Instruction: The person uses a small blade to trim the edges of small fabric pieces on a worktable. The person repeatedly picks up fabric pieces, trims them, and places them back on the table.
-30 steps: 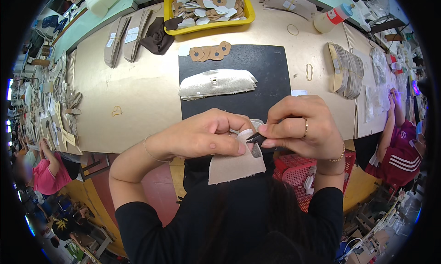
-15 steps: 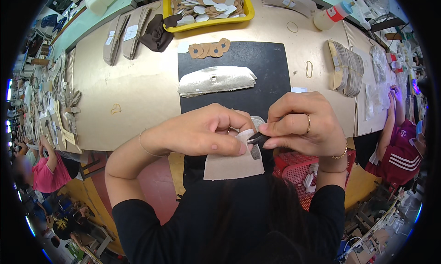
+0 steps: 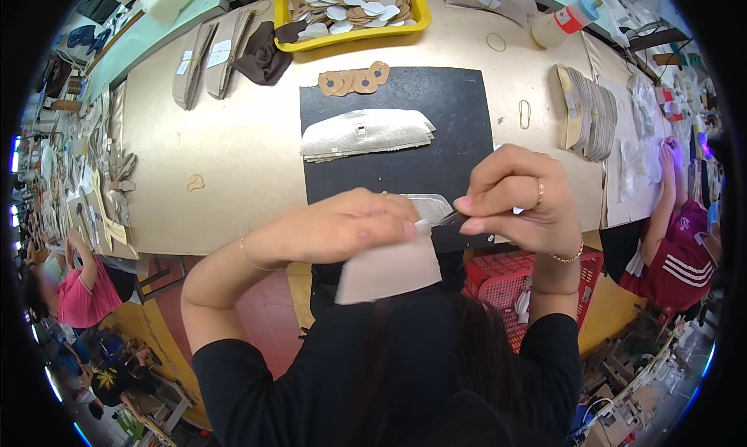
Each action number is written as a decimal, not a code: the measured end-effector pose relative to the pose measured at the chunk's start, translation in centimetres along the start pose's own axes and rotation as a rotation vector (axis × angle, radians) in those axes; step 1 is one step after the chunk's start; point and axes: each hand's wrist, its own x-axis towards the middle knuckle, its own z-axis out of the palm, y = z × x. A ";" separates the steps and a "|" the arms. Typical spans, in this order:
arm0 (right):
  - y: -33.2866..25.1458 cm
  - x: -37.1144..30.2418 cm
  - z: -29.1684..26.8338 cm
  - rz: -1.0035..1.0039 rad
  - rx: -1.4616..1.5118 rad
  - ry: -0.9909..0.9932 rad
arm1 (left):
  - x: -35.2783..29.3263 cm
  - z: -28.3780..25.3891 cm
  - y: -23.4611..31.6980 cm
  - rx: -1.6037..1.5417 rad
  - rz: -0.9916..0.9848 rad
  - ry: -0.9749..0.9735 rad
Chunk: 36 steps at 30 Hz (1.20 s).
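My left hand [image 3: 350, 225] pinches the upper edge of a beige flat piece [image 3: 389, 273], which hangs over the table's near edge. Just right of it, my right hand [image 3: 517, 206] grips a small dark tool [image 3: 447, 219] between thumb and fingers. Its slim tip points left toward the beige piece; whether it is tweezers or snips I cannot tell. Behind my hands, a silvery-grey piece with a rounded corner [image 3: 426, 204] lies partly covered on the black mat [image 3: 459, 128]. Farther back on the mat lies a stack of silvery curved pieces [image 3: 366, 133].
Brown rounded pieces [image 3: 354, 82] line the mat's far edge. Behind them stands a yellow tray [image 3: 354, 42] of small cut pieces. Bundled stacks [image 3: 587, 112] lie at right, near a bottle [image 3: 562, 25]. A red basket [image 3: 498, 291] is below the table. People work at both sides.
My right hand has drawn slightly up and right with the dark tool, off the beige piece. My left hand has turned flatter over that piece. A white scrap at the mat's far left corner no longer shows.
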 end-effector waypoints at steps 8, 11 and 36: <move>0.9 -1.3 -0.5 0.070 0.011 0.120 | 0.3 1.1 -8.0 0.432 -0.258 0.246; 0.9 -1.6 -0.3 0.097 0.009 0.133 | 0.1 1.2 -9.3 0.601 -0.097 0.343; 4.2 -3.6 2.4 0.162 0.126 0.314 | 2.9 -4.7 -6.8 1.278 -0.108 0.846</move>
